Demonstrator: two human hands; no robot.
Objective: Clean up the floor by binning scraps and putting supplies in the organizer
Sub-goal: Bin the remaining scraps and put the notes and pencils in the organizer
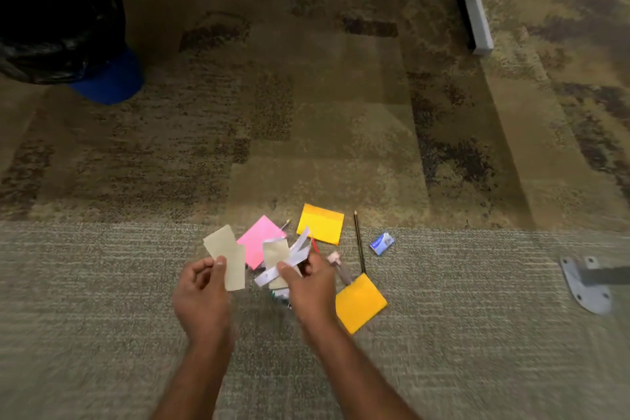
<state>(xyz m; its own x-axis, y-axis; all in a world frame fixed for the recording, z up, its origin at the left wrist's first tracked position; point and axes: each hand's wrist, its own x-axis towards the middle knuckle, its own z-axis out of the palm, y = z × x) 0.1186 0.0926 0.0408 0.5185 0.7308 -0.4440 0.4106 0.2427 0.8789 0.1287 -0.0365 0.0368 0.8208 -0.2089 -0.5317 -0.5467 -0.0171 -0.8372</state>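
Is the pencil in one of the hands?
No, the pencil lies on the carpet, while the left hand and the right hand hold only paper scraps.

Carpeted floor (341,119): note pads (320,223), pencil (359,242).

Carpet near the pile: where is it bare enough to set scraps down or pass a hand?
Bare: the wide stretch between the bin and the upper orange pad; also left of the left hand. Crowded: between pink pad, pencil and blue box, under the right hand.
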